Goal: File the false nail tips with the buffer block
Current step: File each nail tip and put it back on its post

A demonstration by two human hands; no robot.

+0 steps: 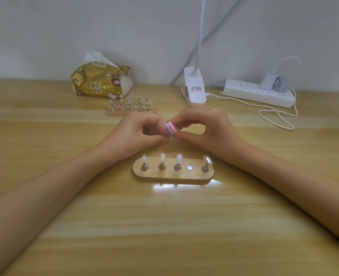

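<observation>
I see both hands meeting above the bench [164,226], just beyond the near wooden holder [172,176]. The right hand [206,126] pinches the buffer block [171,129], a small pink and purple striped piece, with the forefinger over its top and the thumb under its near end; the other fingers [196,118] are curled loosely behind. The left hand [136,132] comes in from the other side with its fingers bent in toward the thumb, and the thumb tip sits right at the block's lower edge. It may be pinching something small against the block, but that spot is hidden and I cannot tell what, if anything, it has hold of. On the near holder, four metal stands carry false nail tips [179,157], three on the left side and one tilted at the right end, with a bare round metal disc [189,167] between the third and the last. A second holder [130,112] crowded with stands lies farther back, just in front of a gold tissue pack [101,80]. To the right stand a white lamp clamp [195,86] and a white power strip [258,93] with a charger [267,80] plugged in, its cable [276,114] looped on the bench.
</observation>
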